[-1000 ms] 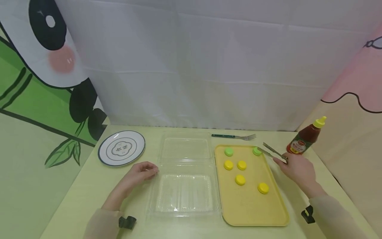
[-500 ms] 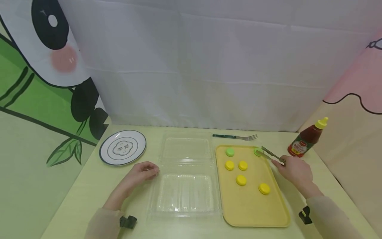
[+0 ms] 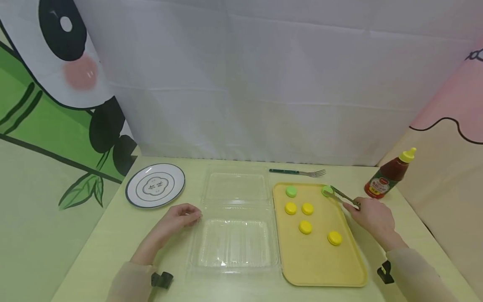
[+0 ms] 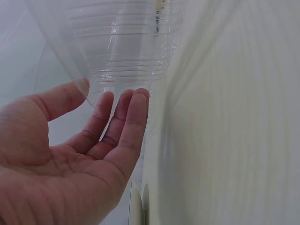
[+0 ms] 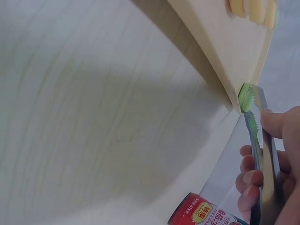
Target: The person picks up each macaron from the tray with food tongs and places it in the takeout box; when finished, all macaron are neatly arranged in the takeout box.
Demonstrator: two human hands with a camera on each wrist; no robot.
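Observation:
My right hand [image 3: 373,216] grips metal tongs [image 5: 268,168], whose tips stand apart on either side of a green macaron [image 3: 326,191] at the far right corner of the yellow tray [image 3: 320,266]. In the right wrist view, one toothed tip lies against this green macaron [image 5: 244,97]. Another green macaron [image 3: 291,191] and several yellow macarons [image 3: 305,227] lie on the tray. My left hand [image 3: 183,215] is at the left edge of a clear plastic clamshell box [image 3: 234,247], which lies spread open. Thumb and curled fingers hold its rim [image 4: 70,70] between them.
A ketchup bottle [image 3: 386,178] with a yellow cap stands just beyond my right hand. Behind the tray lies a fork [image 3: 297,172] with a green handle. A white plate [image 3: 137,188] with a blue rim sits at the back left. A white cloth [image 3: 241,92] hangs behind the table.
My right hand has moved slightly left, bringing the tong tips from beside the far right green macaron to around it. My left hand and the clamshell box stay put.

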